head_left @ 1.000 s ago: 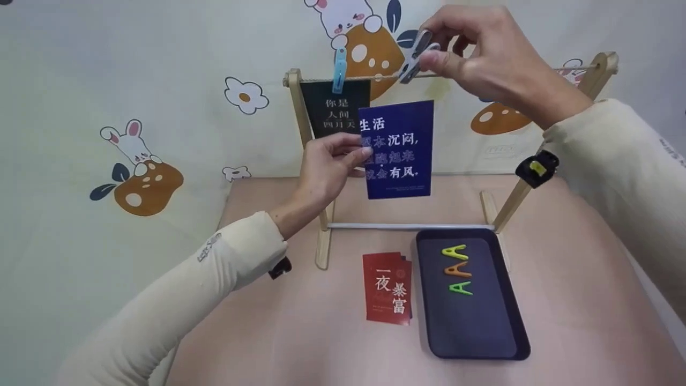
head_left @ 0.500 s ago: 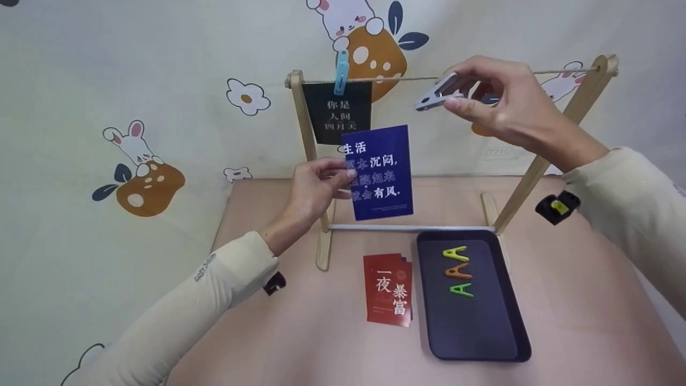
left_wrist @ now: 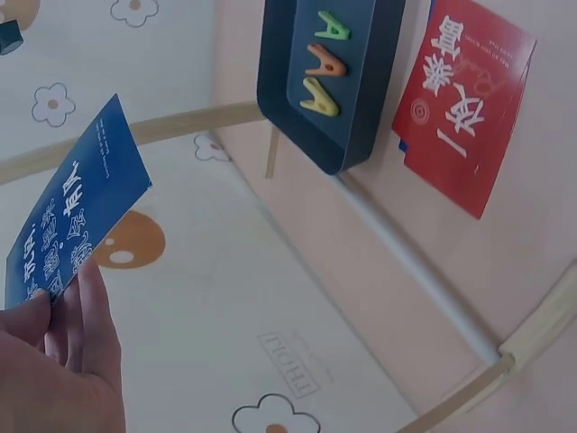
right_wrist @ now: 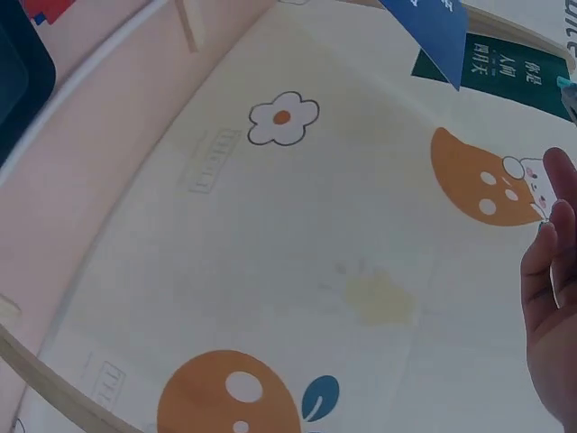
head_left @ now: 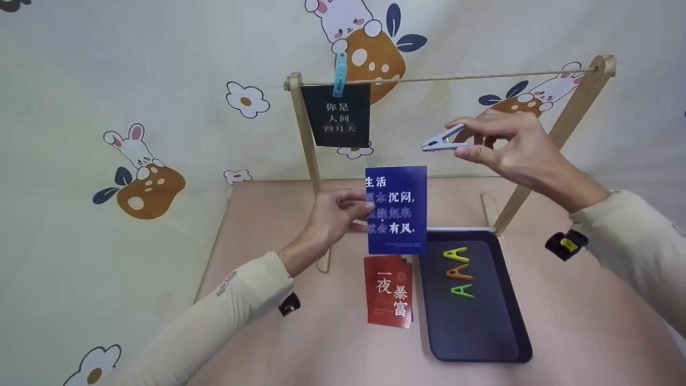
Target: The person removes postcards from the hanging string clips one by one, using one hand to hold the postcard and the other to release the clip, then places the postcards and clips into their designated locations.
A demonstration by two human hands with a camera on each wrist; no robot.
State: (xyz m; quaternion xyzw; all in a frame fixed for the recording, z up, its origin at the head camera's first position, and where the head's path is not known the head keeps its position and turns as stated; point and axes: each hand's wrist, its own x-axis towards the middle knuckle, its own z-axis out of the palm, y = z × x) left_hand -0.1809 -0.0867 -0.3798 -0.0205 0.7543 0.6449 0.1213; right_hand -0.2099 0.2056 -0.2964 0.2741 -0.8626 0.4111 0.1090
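Note:
My left hand (head_left: 333,217) pinches a blue card (head_left: 397,212) with white lettering by its left edge, upright in front of the rack. In the left wrist view the thumb lies on the printed face of the blue card (left_wrist: 77,203), with fingers behind it. Up and to the right, my right hand (head_left: 512,145) pinches a pale grey clothespin (head_left: 445,139) by its handle ends, its nose pointing left. The clothespin is apart from the card and below the rope (head_left: 450,78). A dark green card (head_left: 340,120) hangs at the rope's left end under a light blue clothespin (head_left: 340,75).
The rope runs between the posts of a wooden rack (head_left: 576,110). A dark tray (head_left: 477,332) on the pink table holds a yellow (head_left: 455,254), an orange (head_left: 459,272) and a green clothespin (head_left: 462,290). Left of it lies a stack of cards, a red card (head_left: 388,295) on top.
Both hands have come down from the rope, the left with the blue card, the right with the grey clothespin. The clothespin has turned from steeply tilted to nearly level.

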